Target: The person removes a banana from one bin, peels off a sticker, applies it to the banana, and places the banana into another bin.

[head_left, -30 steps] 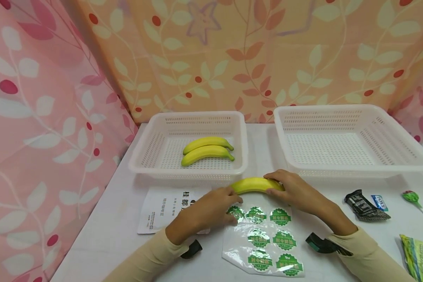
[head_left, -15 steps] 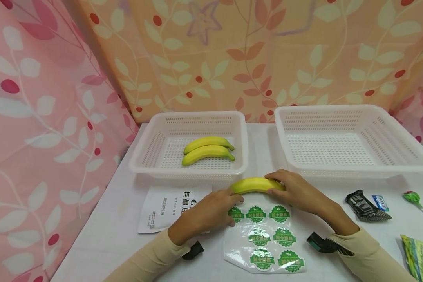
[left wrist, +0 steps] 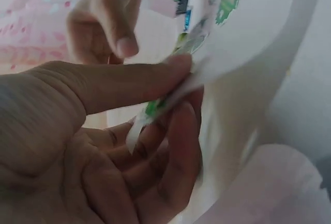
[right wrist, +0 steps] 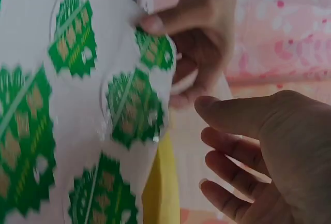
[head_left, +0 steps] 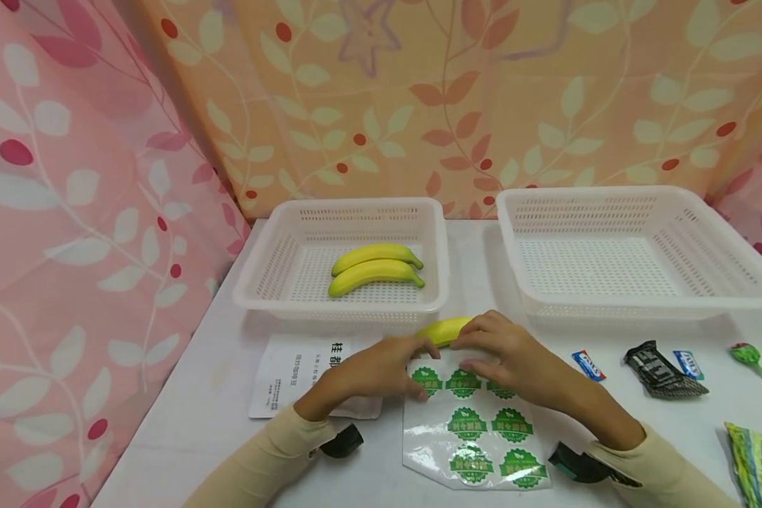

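My left hand (head_left: 390, 367) pinches the upper left edge of a sheet of green round stickers (head_left: 466, 423) between thumb and fingers; the left wrist view shows the edge of the sticker sheet (left wrist: 199, 74) bending there. Over the sheet's upper right part is my right hand (head_left: 514, 360). In the right wrist view the right hand (right wrist: 269, 151) has its fingers apart, with nothing between them. A banana (head_left: 444, 330) lies just behind the sheet, its right part hidden by the right hand. Two more bananas (head_left: 376, 275) lie in the left white basket (head_left: 336, 310).
A second white basket (head_left: 641, 303) stands at the back right. Left of the sheet lies a white printed pouch (head_left: 292, 381). To the right are a small blue-red packet (head_left: 588, 365), a black wrapper (head_left: 663, 370), another small packet (head_left: 688, 365), a lollipop (head_left: 746, 354) and a green-yellow bag (head_left: 758, 462).
My right hand has let go of the banana's right end and moved left and nearer over the sheet. My left hand has shifted from the banana's left end to the sheet's edge.
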Demonstrator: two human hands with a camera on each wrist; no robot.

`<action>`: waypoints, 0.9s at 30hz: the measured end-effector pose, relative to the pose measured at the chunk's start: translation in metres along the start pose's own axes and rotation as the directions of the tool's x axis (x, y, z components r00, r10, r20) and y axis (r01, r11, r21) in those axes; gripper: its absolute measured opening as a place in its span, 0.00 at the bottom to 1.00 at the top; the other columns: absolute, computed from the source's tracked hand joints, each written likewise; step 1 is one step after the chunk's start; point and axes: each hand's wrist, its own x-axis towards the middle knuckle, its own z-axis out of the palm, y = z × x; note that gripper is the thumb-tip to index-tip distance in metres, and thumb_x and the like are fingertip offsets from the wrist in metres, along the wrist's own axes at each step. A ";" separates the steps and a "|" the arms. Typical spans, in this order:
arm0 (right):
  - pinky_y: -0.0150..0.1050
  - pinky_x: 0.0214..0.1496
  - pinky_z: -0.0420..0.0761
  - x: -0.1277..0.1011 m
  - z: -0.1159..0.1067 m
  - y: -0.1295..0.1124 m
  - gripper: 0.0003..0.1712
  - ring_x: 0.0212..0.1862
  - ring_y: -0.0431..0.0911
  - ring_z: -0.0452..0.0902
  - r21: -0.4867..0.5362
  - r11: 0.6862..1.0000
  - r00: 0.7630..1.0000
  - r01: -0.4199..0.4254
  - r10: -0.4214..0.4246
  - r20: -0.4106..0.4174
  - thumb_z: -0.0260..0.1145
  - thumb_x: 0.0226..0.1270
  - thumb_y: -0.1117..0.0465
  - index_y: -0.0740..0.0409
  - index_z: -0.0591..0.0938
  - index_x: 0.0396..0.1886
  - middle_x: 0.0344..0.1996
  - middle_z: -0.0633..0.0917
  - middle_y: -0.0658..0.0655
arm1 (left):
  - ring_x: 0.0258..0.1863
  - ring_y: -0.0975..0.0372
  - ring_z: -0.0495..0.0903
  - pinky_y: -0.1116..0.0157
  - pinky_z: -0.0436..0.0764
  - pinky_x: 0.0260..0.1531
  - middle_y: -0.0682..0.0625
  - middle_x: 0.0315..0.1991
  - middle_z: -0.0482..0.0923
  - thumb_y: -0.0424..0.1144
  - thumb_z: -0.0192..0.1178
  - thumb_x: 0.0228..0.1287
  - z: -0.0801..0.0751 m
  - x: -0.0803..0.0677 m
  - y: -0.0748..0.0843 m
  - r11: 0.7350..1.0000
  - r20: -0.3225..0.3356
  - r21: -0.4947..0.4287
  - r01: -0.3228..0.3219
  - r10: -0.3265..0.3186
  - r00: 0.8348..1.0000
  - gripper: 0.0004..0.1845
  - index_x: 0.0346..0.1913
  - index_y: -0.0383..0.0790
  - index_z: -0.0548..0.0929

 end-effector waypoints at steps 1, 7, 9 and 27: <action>0.35 0.56 0.82 0.000 0.002 -0.003 0.19 0.56 0.41 0.76 0.021 1.000 1.000 0.023 -0.023 0.005 0.82 0.59 0.67 0.51 0.90 0.50 0.51 0.84 0.43 | 0.44 0.66 0.82 0.66 0.81 0.48 0.49 0.58 0.82 0.37 0.81 0.57 -0.001 0.000 0.000 0.999 0.009 -0.051 0.007 -0.006 1.000 0.30 0.61 0.48 0.80; 0.39 0.62 0.81 0.001 0.015 -0.017 0.17 0.60 0.43 0.77 0.060 0.997 0.995 0.043 -0.048 0.084 0.83 0.58 0.63 0.49 0.91 0.48 0.52 0.85 0.42 | 0.37 0.59 0.90 0.61 0.87 0.43 0.40 0.69 0.74 0.38 0.80 0.59 -0.007 0.000 0.000 0.950 0.081 -0.306 0.065 -0.042 0.996 0.32 0.64 0.54 0.78; 0.42 0.62 0.81 0.001 0.018 -0.019 0.17 0.60 0.42 0.77 0.046 0.998 0.994 0.031 -0.036 0.108 0.83 0.60 0.59 0.49 0.90 0.48 0.53 0.85 0.42 | 0.50 0.60 0.87 0.60 0.84 0.50 0.46 0.69 0.74 0.40 0.81 0.57 -0.008 0.000 0.001 0.947 0.087 -0.315 0.067 -0.042 0.995 0.33 0.65 0.56 0.78; 0.44 0.60 0.81 0.000 0.021 -0.018 0.15 0.56 0.39 0.77 0.006 0.998 0.991 0.063 -0.063 0.119 0.82 0.62 0.52 0.44 0.90 0.48 0.50 0.83 0.38 | 0.57 0.61 0.80 0.63 0.79 0.58 0.55 0.66 0.75 0.39 0.84 0.49 -0.012 0.002 -0.004 0.925 0.163 -0.376 0.053 0.010 0.987 0.47 0.73 0.55 0.72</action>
